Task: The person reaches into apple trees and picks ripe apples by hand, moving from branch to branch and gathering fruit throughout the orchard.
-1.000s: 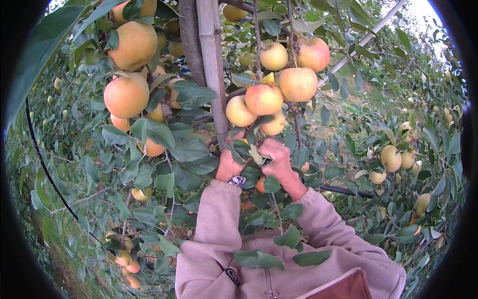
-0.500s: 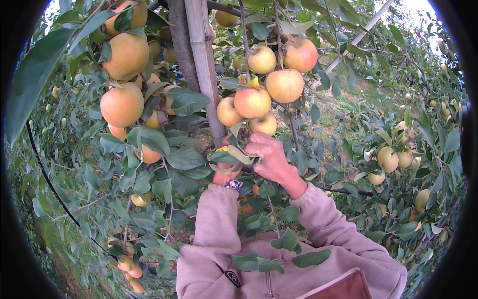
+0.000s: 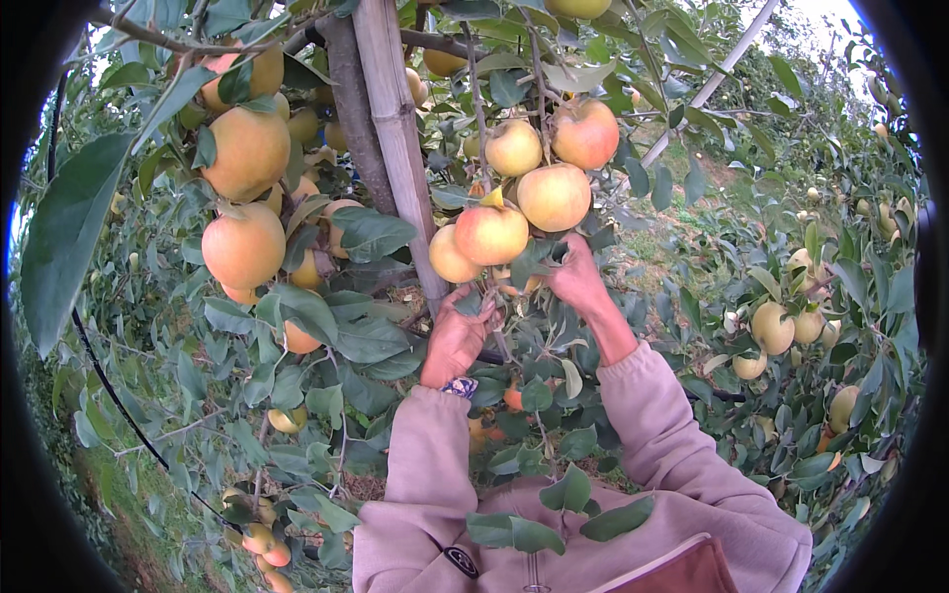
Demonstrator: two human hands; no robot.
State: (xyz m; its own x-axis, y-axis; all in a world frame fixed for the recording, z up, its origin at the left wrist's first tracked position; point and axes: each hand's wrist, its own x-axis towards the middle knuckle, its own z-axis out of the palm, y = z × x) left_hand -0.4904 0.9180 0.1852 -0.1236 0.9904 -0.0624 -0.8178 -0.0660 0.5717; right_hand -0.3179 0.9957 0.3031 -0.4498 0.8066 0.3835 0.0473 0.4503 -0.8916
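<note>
A cluster of yellow-orange apples hangs beside a wooden post (image 3: 395, 138). Its lowest fruit are one apple (image 3: 491, 234) and another (image 3: 450, 255) behind it. My right hand (image 3: 578, 282) is raised just under the cluster, with its fingers closed on a leafy twig (image 3: 539, 259) below a larger apple (image 3: 554, 196). Lower down, my left hand (image 3: 455, 336) reaches up beneath the lowest apple. Its fingers curl among leaves, and foliage hides what they grip. Both arms wear pinkish sleeves (image 3: 430, 465).
Big apples (image 3: 244, 247) hang left of the post, and more (image 3: 771, 326) on the row to the right. A thin black line (image 3: 119, 405) runs down the left side. Dense leaves and branches surround both hands. Grass ground (image 3: 148, 514) lies below.
Both hands have risen toward the apple cluster. The right hand has moved from the lower foliage up to the twig just under the apples.
</note>
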